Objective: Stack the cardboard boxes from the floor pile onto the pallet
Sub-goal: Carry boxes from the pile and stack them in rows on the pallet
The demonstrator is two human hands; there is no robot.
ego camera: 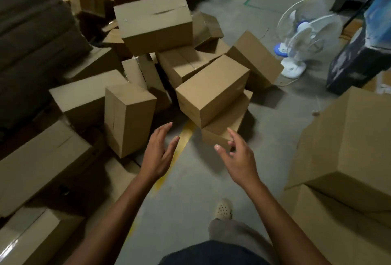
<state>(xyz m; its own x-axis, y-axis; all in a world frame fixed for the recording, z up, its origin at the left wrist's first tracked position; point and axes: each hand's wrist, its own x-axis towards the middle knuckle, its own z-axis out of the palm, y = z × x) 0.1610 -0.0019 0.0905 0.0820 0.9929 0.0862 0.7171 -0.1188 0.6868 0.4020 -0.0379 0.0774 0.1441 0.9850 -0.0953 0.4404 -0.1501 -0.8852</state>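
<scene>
The left hand (159,152) and right hand (239,159) are held out, fingers spread and nothing gripped, before the floor pile of cardboard boxes (156,25), where a tilted box (211,89) is propped on a lower box (230,116) nearest them.

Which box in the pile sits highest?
The big box at the back of the pile, with a dark slit in its upper face. It rests on other boxes; the rest lie lower.

Head cam, wide-angle, looks fwd/down, close over box pile (211,91).
</scene>
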